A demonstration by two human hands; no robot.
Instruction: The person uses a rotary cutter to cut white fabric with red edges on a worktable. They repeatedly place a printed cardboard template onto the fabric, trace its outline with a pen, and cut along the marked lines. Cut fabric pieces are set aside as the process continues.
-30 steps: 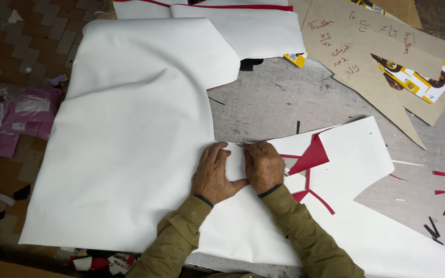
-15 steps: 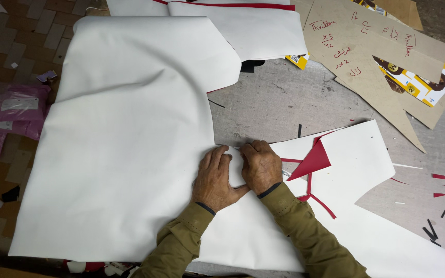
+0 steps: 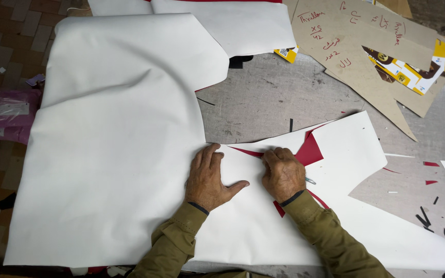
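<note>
The white sheet point(image 3: 114, 154), spread across the frame's centre-left, is being pressed flat by the open left hand point(image 3: 209, 177); a small tool is being gripped by the clenched right hand point(image 3: 283, 172), the cut judged barely begun, most remaining.

Even, soft overhead light; the frame is sharp, shadows are faint, the white sheet point(image 3: 114, 154) is bright without glare.

smooth matt white sheet point(image 3: 114, 154) – red-backed – on a rough, scuffed grey table point(image 3: 263, 103).
</note>
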